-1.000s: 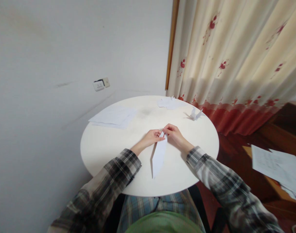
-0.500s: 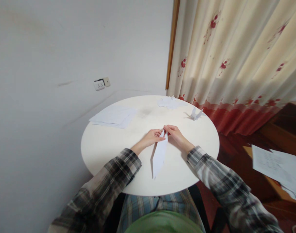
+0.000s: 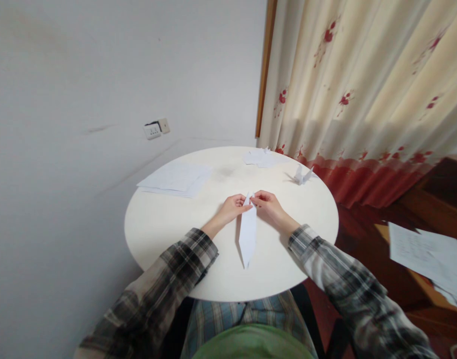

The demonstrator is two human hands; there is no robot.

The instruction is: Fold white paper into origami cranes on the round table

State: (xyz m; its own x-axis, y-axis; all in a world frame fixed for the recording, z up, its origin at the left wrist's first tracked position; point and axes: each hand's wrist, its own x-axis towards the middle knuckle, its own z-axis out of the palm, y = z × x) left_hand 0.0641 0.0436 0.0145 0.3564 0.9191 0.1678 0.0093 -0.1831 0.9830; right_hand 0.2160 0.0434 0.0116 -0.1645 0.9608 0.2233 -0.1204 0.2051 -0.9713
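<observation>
A long, narrow piece of folded white paper (image 3: 247, 233) lies between my hands, its pointed lower end toward me and its far end split into two tips. My left hand (image 3: 233, 206) pinches the left side near the far end, thumb across the front of the paper. On the other side, my right hand (image 3: 266, 202) grips the right tip between thumb and fingers. Both hands are closed on the paper, just above the round white table (image 3: 168, 234). The fingers behind the paper are partly hidden.
A folded paper crane (image 3: 302, 175) stands at the table's right far side. Scraps of white paper (image 3: 260, 158) lie at the back. A stack of white sheets (image 3: 174, 178) rests on the left. Written sheets (image 3: 426, 254) lie on a wooden surface at the right.
The folded paper has turned slightly, its near end swinging right and its two far tips now standing further apart. My left hand has shifted a little left and away from me.
</observation>
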